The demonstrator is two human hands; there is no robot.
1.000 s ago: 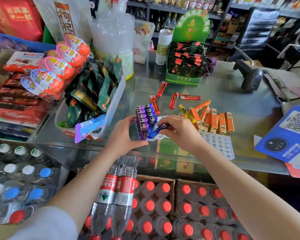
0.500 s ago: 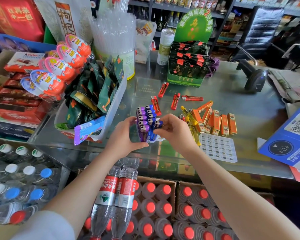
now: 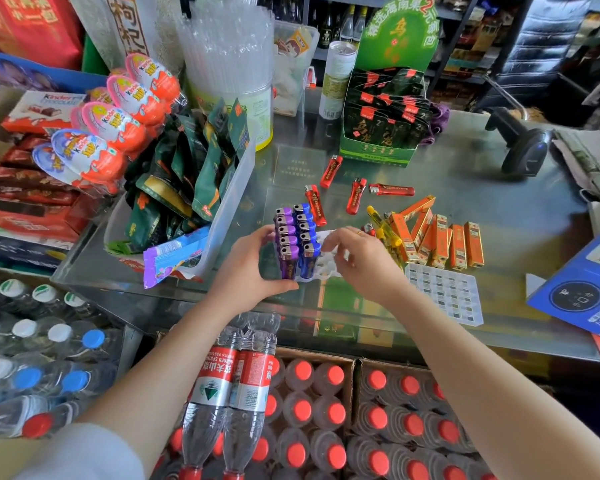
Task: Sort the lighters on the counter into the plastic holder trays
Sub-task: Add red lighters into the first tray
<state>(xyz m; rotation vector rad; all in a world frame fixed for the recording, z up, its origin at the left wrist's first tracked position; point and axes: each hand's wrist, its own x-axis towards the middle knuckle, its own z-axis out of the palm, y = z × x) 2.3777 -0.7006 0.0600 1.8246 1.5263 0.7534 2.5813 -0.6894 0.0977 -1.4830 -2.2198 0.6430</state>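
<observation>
Left hand grip: left hand (image 3: 248, 271) holds the near left corner of the white holder tray (image 3: 326, 268), thumb along its front edge and fingers curled around the left side, touching the purple lighters (image 3: 286, 237).
Right hand grip: right hand (image 3: 357, 261) hovers over the empty right part of that tray, fingers loosely bent, holding nothing; a ring is on one finger.
Tray content: two rows stand upright in the tray between the hands, purple lighters on the left and blue lighters (image 3: 307, 237) just beside them on the right, metal tops up.
Tray place: on the glass counter (image 3: 465, 174), near its front edge.
Loose lighters: four red lighters (image 3: 356, 196) lie flat behind the tray; yellow lighters (image 3: 383, 226) lie just right of the right hand, partly hidden by it; orange lighters (image 3: 440, 244) stand and lean in a group further right.
Second tray: an empty white tray (image 3: 447, 296) lies flat right of the right wrist.
Left of the grip: a clear bin of green snack packets (image 3: 187, 174), very near the left hand.
Behind: a green display box (image 3: 378, 133) and a black scanner (image 3: 523, 147).
Below the counter: water bottles with red caps (image 3: 302, 410).
</observation>
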